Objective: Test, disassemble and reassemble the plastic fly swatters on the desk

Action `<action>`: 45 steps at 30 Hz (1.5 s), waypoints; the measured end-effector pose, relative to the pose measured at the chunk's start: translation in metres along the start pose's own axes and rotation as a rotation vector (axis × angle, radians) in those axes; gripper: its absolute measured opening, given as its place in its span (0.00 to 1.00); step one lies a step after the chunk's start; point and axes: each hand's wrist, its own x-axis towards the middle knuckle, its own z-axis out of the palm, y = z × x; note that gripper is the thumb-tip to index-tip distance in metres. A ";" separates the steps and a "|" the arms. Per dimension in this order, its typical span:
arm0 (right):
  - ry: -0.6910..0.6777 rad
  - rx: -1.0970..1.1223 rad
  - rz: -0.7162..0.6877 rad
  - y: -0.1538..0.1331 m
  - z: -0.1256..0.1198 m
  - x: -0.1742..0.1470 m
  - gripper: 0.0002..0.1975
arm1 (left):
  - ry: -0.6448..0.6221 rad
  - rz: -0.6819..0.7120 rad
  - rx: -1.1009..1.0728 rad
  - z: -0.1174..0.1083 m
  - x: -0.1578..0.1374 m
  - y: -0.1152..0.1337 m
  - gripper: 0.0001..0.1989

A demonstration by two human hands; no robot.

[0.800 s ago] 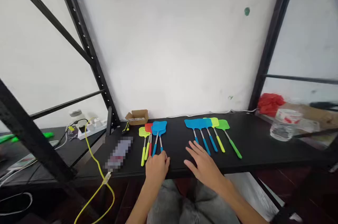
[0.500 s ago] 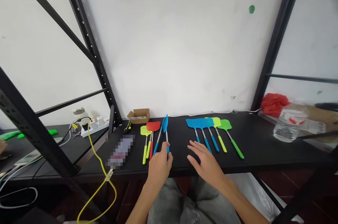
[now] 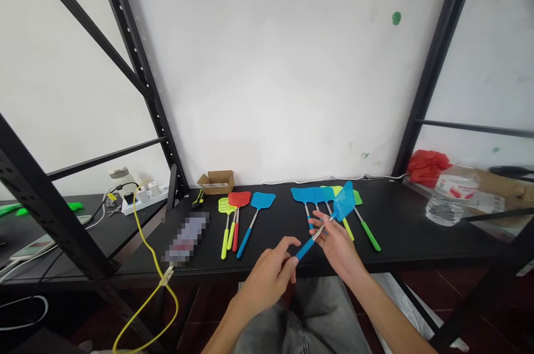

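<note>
A blue fly swatter is held aslant above the table, its mesh head up and to the right. My left hand closes on the end of its blue handle. Around the metal shaft are the fingers of my right hand, the shaft lying across them. Another blue fly swatter lies to the left, beside a red fly swatter and two yellow-green fly swatters. Behind my right hand rest several blue fly swatters, a yellow-green one and a green fly swatter, partly hidden.
A small open cardboard box stands by the wall. Left are a blurred-out rectangle, a yellow cable and a power strip. A water bottle and red plastic bag stand right. Black rack posts flank the table.
My left hand has lifted a blue fly swatter off the table and moved it right, tilting it. My right hand has come to its shaft. The other blue swatter's head on the left now lies flat.
</note>
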 end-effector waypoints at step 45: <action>-0.094 -0.064 -0.054 0.001 0.019 -0.014 0.16 | 0.007 -0.042 -0.062 0.005 0.009 -0.003 0.24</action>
